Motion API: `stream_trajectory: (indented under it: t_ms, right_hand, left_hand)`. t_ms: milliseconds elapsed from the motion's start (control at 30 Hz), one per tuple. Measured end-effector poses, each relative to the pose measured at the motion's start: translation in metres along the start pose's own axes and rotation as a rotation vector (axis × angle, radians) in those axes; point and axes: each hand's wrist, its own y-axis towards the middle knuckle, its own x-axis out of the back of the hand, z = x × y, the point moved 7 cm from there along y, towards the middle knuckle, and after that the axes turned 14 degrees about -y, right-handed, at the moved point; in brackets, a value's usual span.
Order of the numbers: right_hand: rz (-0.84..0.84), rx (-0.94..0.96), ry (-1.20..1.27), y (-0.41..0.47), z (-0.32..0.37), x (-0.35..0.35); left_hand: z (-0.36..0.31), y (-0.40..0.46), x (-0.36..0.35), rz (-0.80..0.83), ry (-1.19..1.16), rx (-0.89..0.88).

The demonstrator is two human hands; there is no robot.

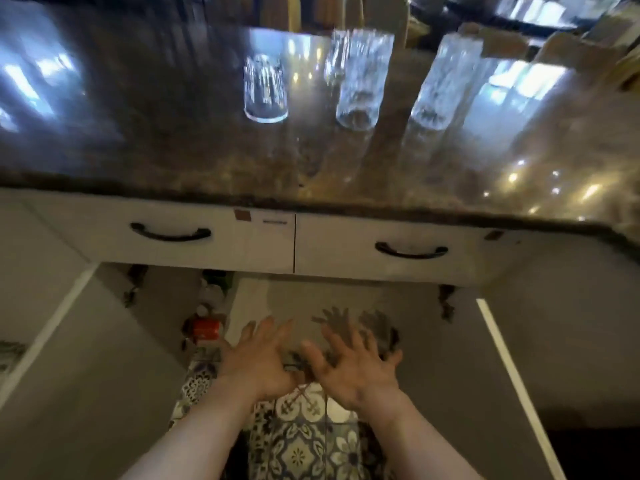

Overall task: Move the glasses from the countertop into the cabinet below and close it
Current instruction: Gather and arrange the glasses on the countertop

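- While the blurred head view looks steeply down, three clear glasses stand in the upper middle of the frame on the dark stone countertop point(173, 150): a short glass point(266, 90), a tall ribbed glass point(360, 84) just right of it, and another tall glass point(441, 84) further right.
- Below the counter edge sit two white drawers with dark handles point(170, 233).
- Both cabinet doors point(45, 337) stand swung wide at lower left and lower right.
- Low in the centre, the left hand point(258, 358) and right hand point(353, 367) hover side by side, fingers spread and relaxed, grasping nothing.
- An orange container point(206, 329) sits inside, left of the hands.
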Motion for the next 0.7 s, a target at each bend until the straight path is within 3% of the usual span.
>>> stream_trajectory:
  t_ms: [367, 700]
  right_hand:
    - [-0.184, 0.014, 0.027, -0.101, 0.010, 0.158]
    - [-0.634, 0.010, 0.007, -0.156, 0.031, 0.337]
  left_hand:
    - [-0.056, -0.078, 0.169, -0.165, 0.011, -0.095]
    - [-0.120, -0.103, 0.320, -0.458, -0.008, -0.260]
